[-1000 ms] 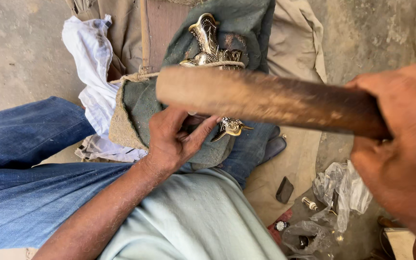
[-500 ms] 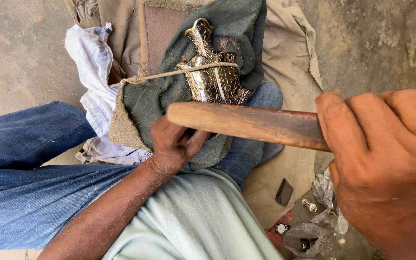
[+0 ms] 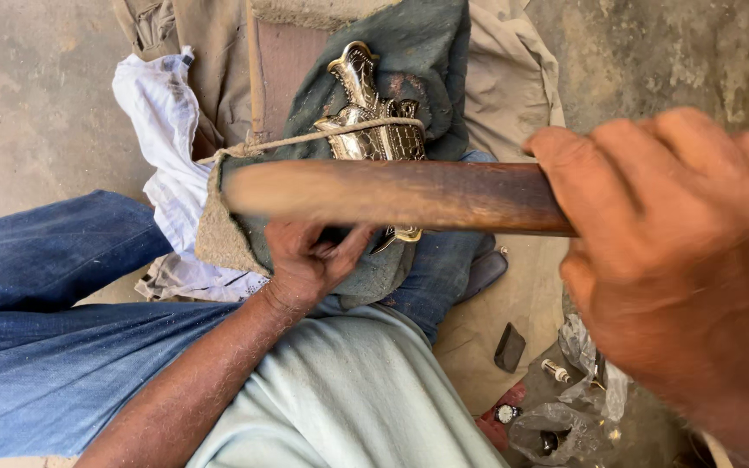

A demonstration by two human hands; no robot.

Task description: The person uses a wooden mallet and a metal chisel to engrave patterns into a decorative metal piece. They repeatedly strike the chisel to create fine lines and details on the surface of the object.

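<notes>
My right hand (image 3: pixel 682 277) fills the right side, close to the camera, gripping a brown wooden handle (image 3: pixel 392 195) that reaches left across the view; its far end is blurred. Under it an ornate silver metal piece (image 3: pixel 370 113) lies on a dark green cloth (image 3: pixel 431 52), tied down by a cord (image 3: pixel 305 139). My left hand (image 3: pixel 309 260) rests on the cloth at the piece's near end, fingers curled; what they pinch is hidden by the handle.
I sit with blue-jeaned legs (image 3: pixel 54 329) and a pale shirt (image 3: pixel 340 399). White cloth (image 3: pixel 162 121) and beige cloth (image 3: pixel 513 78) lie on the concrete floor (image 3: pixel 28 104). A small black block (image 3: pixel 510 347), a little bottle (image 3: pixel 555 371) and crumpled plastic (image 3: pixel 565 425) sit lower right.
My right hand and the wooden handle have shifted left and nearer the camera, swinging over the silver piece. The left hand stays at the piece's near end.
</notes>
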